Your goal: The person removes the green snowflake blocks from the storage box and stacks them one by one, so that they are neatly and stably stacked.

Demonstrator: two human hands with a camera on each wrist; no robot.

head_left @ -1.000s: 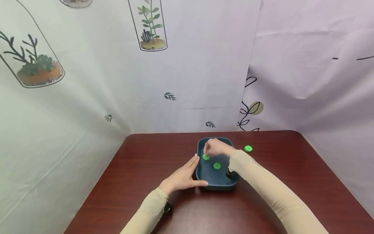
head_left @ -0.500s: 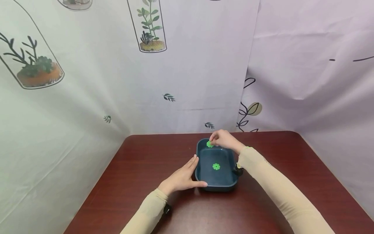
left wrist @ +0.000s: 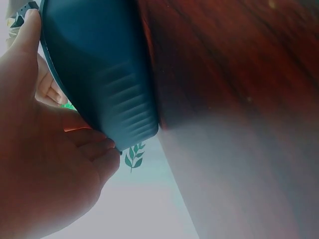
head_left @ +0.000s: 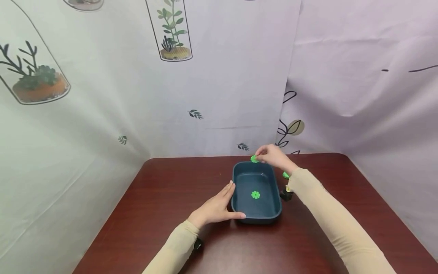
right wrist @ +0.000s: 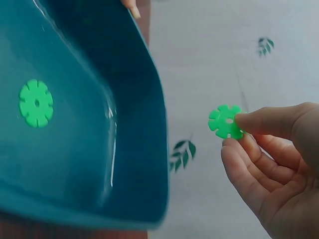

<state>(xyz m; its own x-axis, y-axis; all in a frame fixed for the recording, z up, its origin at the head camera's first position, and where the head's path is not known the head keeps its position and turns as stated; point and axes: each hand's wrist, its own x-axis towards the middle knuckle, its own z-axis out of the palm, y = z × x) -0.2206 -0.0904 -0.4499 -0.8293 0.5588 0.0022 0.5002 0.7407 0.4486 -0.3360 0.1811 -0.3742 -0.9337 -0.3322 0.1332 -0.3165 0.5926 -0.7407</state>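
A dark blue rectangular plastic tub [head_left: 258,209] stands on the table. Along its left rim lie the straight fingers of my left hand [head_left: 215,207], while the thumb rests on the near rim. My right hand [head_left: 273,156] is just beyond the tub's far edge. Between its thumb and fingers it pinches a green notched disc [right wrist: 219,122], a flower-shaped plastic piece with a hole in the centre. Another green disc [right wrist: 36,103] lies flat on the tub's floor. To the right of the tub, a green piece [head_left: 286,175] on the table is partly hidden by my right wrist.
The dark red wooden table [head_left: 164,190] runs back to a pale printed curtain [head_left: 222,95]. More curtain hangs along both sides. A small black device [head_left: 286,194] sits under my right wrist, and a similar one [head_left: 198,244] under the left.
My right hand has lifted one green disc off the tub's floor and carried it up, back and slightly right, past the far rim. The left hand keeps its place on the tub.
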